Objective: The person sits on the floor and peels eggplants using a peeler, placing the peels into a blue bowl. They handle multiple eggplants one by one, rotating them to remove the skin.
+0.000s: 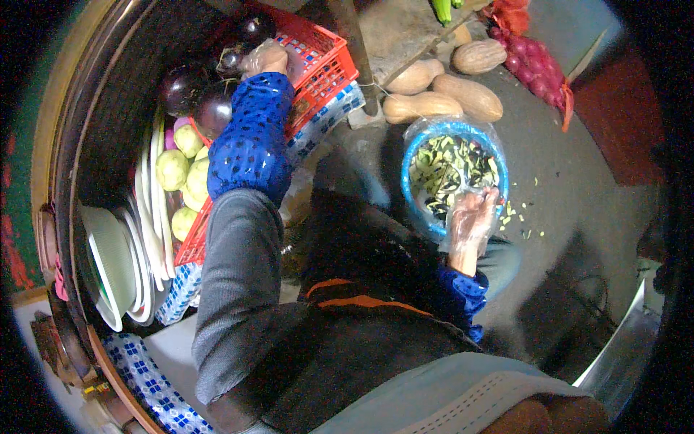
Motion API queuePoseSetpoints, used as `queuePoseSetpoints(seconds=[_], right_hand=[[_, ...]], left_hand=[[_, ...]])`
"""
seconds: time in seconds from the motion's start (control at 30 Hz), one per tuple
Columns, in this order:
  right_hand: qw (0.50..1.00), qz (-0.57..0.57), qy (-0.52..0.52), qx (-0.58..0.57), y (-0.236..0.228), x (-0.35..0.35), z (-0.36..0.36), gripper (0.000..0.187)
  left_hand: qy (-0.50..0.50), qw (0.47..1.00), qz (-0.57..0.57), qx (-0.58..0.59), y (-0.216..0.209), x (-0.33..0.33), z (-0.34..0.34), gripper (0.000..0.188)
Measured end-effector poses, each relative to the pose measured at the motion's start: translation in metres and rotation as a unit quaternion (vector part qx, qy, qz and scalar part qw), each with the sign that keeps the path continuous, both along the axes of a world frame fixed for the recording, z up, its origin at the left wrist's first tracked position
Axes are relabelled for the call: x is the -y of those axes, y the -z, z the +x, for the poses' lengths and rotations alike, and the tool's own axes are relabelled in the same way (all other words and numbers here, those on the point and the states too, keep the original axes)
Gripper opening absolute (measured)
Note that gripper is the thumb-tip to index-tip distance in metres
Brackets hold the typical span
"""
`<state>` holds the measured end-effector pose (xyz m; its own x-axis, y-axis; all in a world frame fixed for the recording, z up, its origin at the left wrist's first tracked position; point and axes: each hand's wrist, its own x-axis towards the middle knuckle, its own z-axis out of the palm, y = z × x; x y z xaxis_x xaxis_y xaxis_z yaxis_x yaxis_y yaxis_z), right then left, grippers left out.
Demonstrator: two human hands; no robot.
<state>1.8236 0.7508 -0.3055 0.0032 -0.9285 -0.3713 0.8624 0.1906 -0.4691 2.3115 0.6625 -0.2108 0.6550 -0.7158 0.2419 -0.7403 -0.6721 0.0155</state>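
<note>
Two gloved hands at work. Left hand point(266, 59) stretched far forward into red crate point(322, 69), grip curled onto a dark round eggplant point(233, 58) just left of the fingers; closure not clearly resolved. Eggplant near-round, no clear long axis; stem direction unreadable. Right hand point(471, 220) fingers loosely spread at near rim of blue bowl point(419, 145) of peelings, holding nothing.

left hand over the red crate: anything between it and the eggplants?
Nothing visible. The gloved left hand is already in the red crate among the dark eggplants, with one right beside its fingers. Whether it actually touches or grips one is too blurred to tell.
</note>
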Motion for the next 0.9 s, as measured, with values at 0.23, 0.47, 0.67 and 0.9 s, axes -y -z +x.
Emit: queuePoseSetpoints(seconds=[0.23,0.47,0.67,0.9], right_hand=[[0.998,0.056,-0.032,-0.019,-0.001,0.013,-0.001,0.023],[0.997,0.048,0.001,-0.061,0.011,0.024,-0.023,0.018],[0.987,0.089,-0.019,-0.135,0.032,0.016,-0.045,0.024],[0.986,0.048,-0.069,-0.141,0.055,0.022,-0.040,0.022]], left_hand=[[0.013,0.992,-0.110,-0.067,0.043,0.014,0.061,0.053],[-0.187,0.746,-0.396,-0.502,0.054,0.022,0.082,0.075],[-0.093,0.822,-0.349,-0.441,0.036,0.026,0.090,0.064],[-0.068,0.882,-0.242,-0.397,0.031,0.019,0.081,0.046]])
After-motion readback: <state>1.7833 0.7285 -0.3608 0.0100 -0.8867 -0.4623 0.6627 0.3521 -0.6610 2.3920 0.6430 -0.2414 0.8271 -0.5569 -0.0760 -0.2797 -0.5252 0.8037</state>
